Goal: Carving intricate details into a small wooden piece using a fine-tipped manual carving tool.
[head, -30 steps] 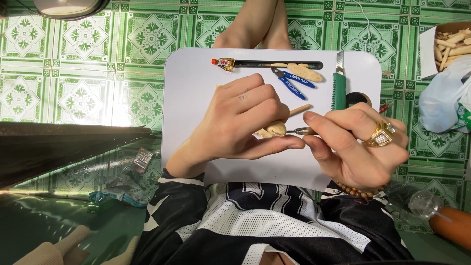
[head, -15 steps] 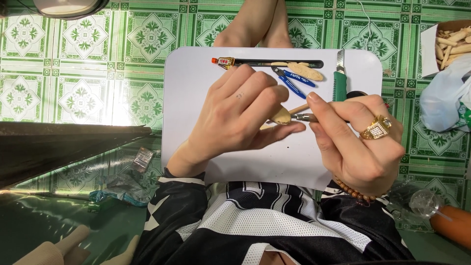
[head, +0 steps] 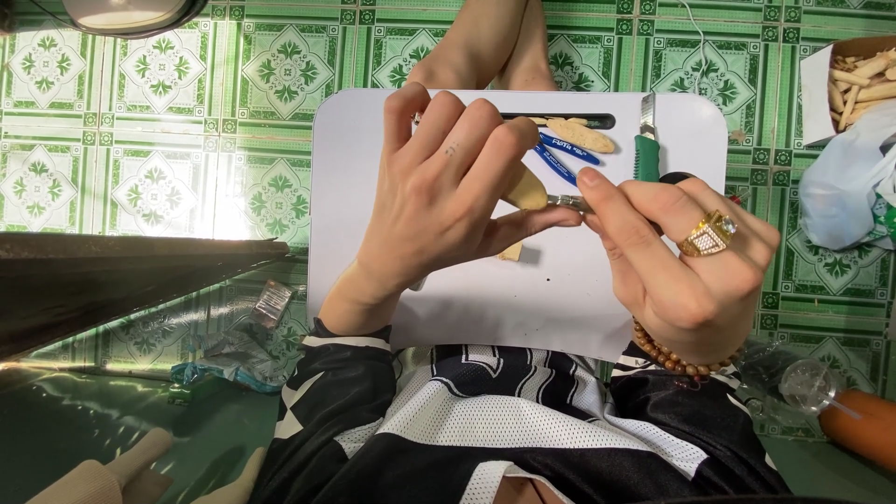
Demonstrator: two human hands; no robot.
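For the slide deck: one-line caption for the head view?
Left hand steadies a small wooden piece; right hand works it with a thin tool.

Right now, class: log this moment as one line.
left hand: holds wood piece | right hand: holds metal tool to it | under: white board

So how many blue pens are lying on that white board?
2. Both blue pens lie side by side near the top edge of the white board, just beyond the left hand. The hands cover part of the board, so more could be hidden underneath.
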